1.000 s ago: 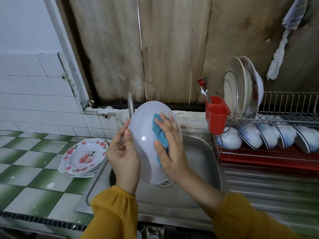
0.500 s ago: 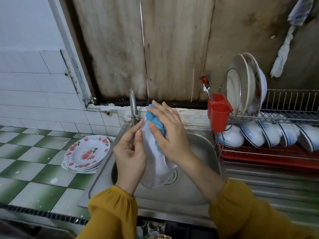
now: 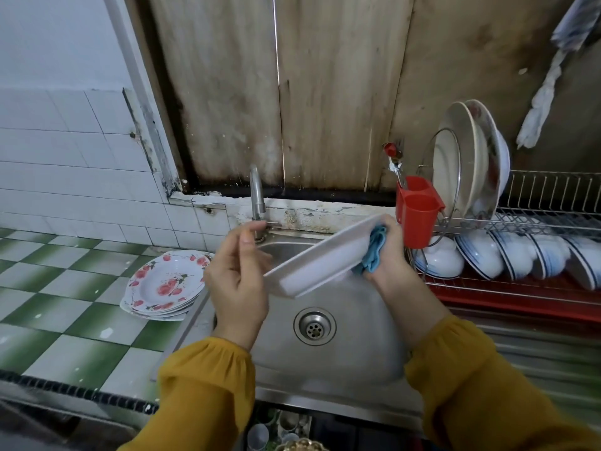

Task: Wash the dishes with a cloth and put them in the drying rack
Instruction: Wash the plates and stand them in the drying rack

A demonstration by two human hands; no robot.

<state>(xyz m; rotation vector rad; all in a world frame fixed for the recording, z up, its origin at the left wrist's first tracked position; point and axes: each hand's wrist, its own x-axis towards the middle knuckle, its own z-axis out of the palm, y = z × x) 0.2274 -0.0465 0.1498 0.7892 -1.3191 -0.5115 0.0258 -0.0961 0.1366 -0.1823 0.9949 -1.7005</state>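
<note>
- The white plate (image 3: 320,255) is held in the air above the sink (image 3: 351,359). It is tilted, with its right rim high and its left rim low, and its underside faces the camera.
- The right hand (image 3: 392,255) grips the raised right rim of the white plate. Its thumb lies over the top edge, and its fingers press the blue cloth (image 3: 374,252) against the underside.
- The blue cloth is bunched up between the right hand and the plate.
- The left hand (image 3: 239,278) is at the low left rim of the white plate, with its fingers curled. The back of the hand hides the contact point, so it cannot be determined whether this hand grips the rim.
- The tap (image 3: 257,196) stands behind the sink, just beyond the left hand.
- The drain (image 3: 314,326) lies below the plate, in the floor of the sink.
- A stack of plates with a red flower print (image 3: 166,284) rests on the green-and-white tiled tabletop (image 3: 65,307), just left of the sink.
- The drying rack (image 3: 553,203) stands to the right of the sink.
  - Upright plates (image 3: 465,164) occupy its upper tier.
  - Blue-rimmed bowls (image 3: 481,255) lean in its lower tier.
  - A red cutlery holder (image 3: 418,211) hangs at its left end, near the right hand.
- Both forearms wear mustard-yellow sleeves (image 3: 208,385).
</note>
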